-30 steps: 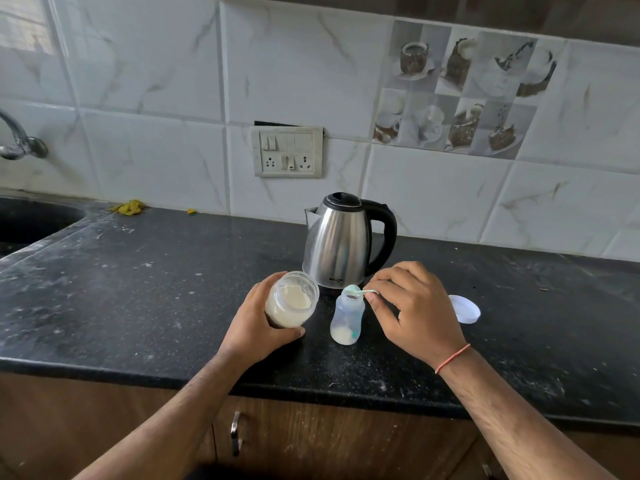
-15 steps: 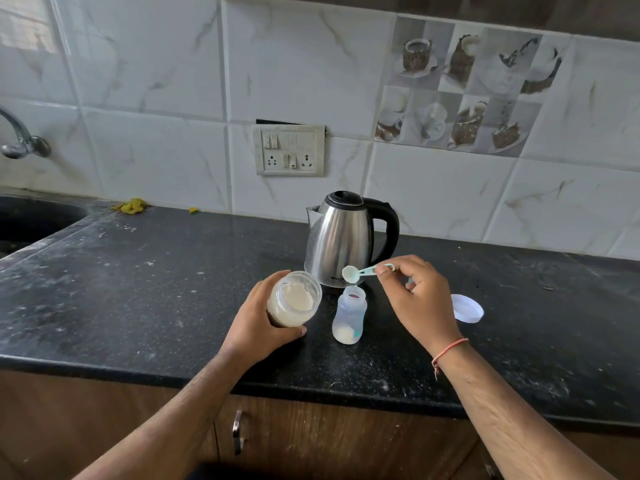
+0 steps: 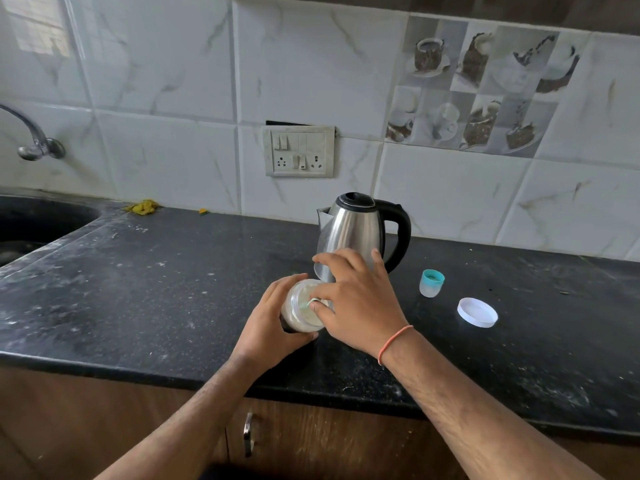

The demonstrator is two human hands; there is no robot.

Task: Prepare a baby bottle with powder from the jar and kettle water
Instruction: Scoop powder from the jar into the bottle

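The left hand [image 3: 273, 327] wraps around the side of a clear glass jar [image 3: 302, 311] of pale powder, just below the centre of the frame, holding it tilted on the black countertop [image 3: 156, 289]. The right hand [image 3: 356, 296] reaches over the jar's mouth, its fingertips pinching a small green scoop [image 3: 309, 303] that dips into the jar. The baby bottle cannot be seen; the right hand covers the spot behind the jar.

At far left, a tap [image 3: 33, 140] hangs over a dark sink [image 3: 38, 220]. A yellow scrap [image 3: 142, 206] lies by the wall in the upper left of the counter. At centre, a switch and socket plate [image 3: 299, 151] sits on the tiled wall. Below it stands a steel kettle [image 3: 356, 230] with a black handle, directly behind the right hand. To the right of the kettle stands a small frosted cap with a teal top [image 3: 432, 283]. Further right, a white round lid [image 3: 477, 312] lies flat on the counter.
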